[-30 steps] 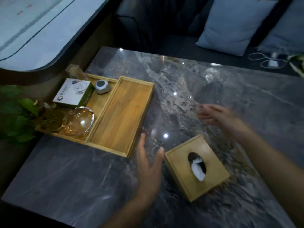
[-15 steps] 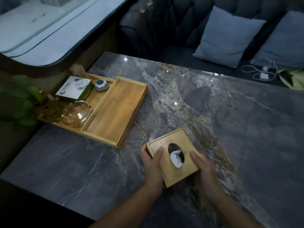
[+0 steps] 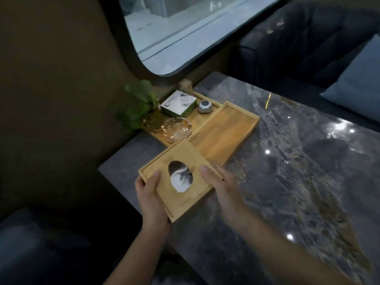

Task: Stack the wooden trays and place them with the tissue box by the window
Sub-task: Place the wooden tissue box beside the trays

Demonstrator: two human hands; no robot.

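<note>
Tissue box [image 3: 186,182], wooden w/ oval slot on top and white tissue visible in slot, gripped from both sides: left hand [image 3: 151,199] clamped on near-left edge, thumb on top face; right hand [image 3: 223,188] clamped on right edge, thumb on top face beside slot. Box tilted, near the table's [image 3: 287,182] left edge, far corner overlapping near end of empty wooden tray [image 3: 226,132]; whether touching tray or table, cannot tell. Empty tray flat on dark marble-pattern table, long side just beside second wooden tray [image 3: 197,118], which sits closer to wall under window [image 3: 174,27]. Second tray loaded: white/green carton [image 3: 177,103], small grey round device [image 3: 204,104], amber glass dish [image 3: 176,130]. Trays side by side, not stacked. Green plant [image 3: 139,103] at far-left end of loaded tray, against wall. Blue cushion [image 3: 357,87] on dark sofa beyond table, right. Lighting dim; fine detail on carton illegible.
</note>
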